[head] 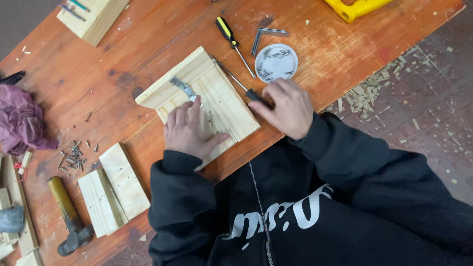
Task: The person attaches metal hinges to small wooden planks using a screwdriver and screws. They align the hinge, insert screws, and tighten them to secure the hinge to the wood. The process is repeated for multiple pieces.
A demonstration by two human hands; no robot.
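Black-sleeved left hand [189, 130] pressing flat, open, on pale wooden corner assembly [199, 101]; right hand [286, 106] closed around black-handled screwdriver [236, 81]—steady pressure should prevent slipping.

I see pale, matt raw wood in the board assembly [217, 98], a shiny metal bracket [183, 87], and an orange varnished wooden table [123, 44].

Two bare hands are at the orange wooden table [148, 34]: a left hand [189, 132] and a right hand [286, 107]. There are two screwdrivers, one with a yellow-and-black handle [233, 43] and one thin with a black handle [239, 83]. Two bent metal brackets show, one on the pale wooden board assembly [217, 106] at [183, 88], one loose at [266, 37]. One round white dish of screws [276, 62], one wooden-handled hammer [69, 216], one purple cloth [22, 120].
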